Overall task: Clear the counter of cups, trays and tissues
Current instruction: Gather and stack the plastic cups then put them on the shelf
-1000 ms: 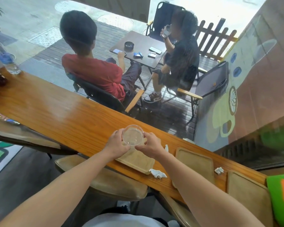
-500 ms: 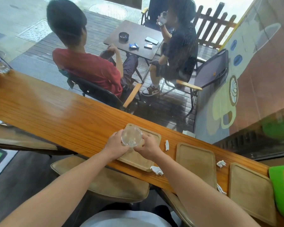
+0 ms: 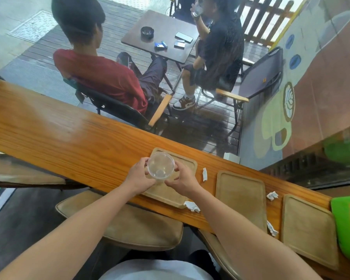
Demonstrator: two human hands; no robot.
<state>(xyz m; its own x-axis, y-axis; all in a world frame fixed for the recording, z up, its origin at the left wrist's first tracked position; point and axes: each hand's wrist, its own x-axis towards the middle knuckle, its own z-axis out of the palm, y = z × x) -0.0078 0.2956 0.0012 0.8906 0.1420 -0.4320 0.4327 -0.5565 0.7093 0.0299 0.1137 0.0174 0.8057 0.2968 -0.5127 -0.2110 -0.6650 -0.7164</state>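
Observation:
A clear plastic cup [image 3: 160, 165] is held upright between my left hand [image 3: 138, 175] and my right hand [image 3: 183, 177], just above a wooden tray [image 3: 187, 161] on the long wooden counter [image 3: 69, 136]. Two more wooden trays lie to the right, one in the middle [image 3: 241, 196] and one at the far right [image 3: 308, 229]. Crumpled white tissues lie between them: one by the first tray's right edge [image 3: 205, 174], one at its near corner [image 3: 192, 206], one between the right trays [image 3: 272, 195], one near the counter's front edge [image 3: 272, 229].
A green and orange object [image 3: 347, 225] sits at the counter's right end. Padded stools [image 3: 137, 225] stand under the counter's near side. A window runs behind the counter; beyond it two people sit at a small table [image 3: 162, 40].
Both hands still hold the cup over the left tray, apparently a little higher above it. The view has tilted down and right, bringing the right trays and tissues further into sight.

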